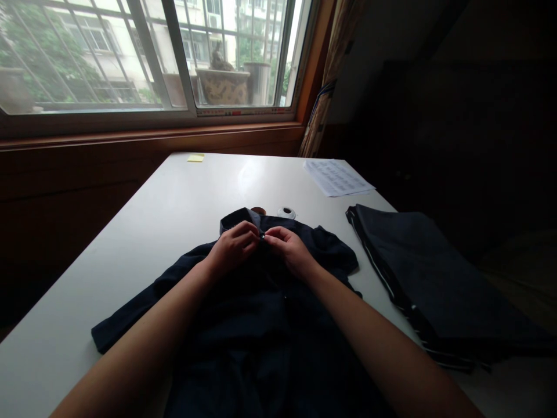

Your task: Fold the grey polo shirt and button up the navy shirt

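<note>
A dark navy long-sleeved jacket or shirt (243, 325) lies spread on the white table in front of me, its collar (230, 218) at the far end. My left hand (237, 242) is closed on the cloth just below the collar. Pinched against it from the other side, my right hand (287, 247) grips the front edge of the garment. A small shiny spot, perhaps a button or snap, shows between my fingertips. One sleeve (130, 313) stretches out to the lower left; the other lies bunched at the right.
Folded dark cloth (418, 261) lies along the table's right side. Printed papers (337, 177) and a yellow sticky note (195, 157) are near the far edge of the white table (143, 226). A white round roll (286, 213) and a brown round object (259, 211) sit beyond the collar.
</note>
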`<state>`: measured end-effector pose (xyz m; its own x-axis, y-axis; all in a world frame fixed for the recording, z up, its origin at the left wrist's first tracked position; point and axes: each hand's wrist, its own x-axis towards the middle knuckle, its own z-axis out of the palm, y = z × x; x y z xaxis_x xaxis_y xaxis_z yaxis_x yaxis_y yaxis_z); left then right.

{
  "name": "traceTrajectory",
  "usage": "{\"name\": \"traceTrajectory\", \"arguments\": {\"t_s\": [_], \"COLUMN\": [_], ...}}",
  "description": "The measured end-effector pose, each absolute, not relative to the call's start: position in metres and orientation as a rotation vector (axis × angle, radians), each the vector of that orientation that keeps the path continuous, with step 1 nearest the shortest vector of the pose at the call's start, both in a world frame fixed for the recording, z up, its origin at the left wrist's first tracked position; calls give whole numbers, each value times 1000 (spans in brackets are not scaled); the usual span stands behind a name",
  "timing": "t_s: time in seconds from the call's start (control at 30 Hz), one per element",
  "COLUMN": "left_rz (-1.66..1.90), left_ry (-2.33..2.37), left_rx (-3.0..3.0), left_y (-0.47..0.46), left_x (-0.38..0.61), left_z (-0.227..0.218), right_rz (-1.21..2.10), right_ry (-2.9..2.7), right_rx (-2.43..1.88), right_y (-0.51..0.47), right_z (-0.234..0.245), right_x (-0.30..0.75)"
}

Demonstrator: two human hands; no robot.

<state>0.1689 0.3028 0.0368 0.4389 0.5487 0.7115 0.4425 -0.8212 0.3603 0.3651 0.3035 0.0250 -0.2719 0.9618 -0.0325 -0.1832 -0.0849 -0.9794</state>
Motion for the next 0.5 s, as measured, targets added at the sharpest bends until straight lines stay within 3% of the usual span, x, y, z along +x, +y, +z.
{"name": "traceTrajectory", "arguments": {"t_s": [0.5], "left_rz": [1306], "left_ry": [942], "left_rx": [2284], "left_y": [304], "left_x": [174], "left_z": [40], "right_rz": [1437], "right_ry": [-1203], "right_rx": [-964], "right_y": [306], "right_z": [19], "right_x": [366]}}
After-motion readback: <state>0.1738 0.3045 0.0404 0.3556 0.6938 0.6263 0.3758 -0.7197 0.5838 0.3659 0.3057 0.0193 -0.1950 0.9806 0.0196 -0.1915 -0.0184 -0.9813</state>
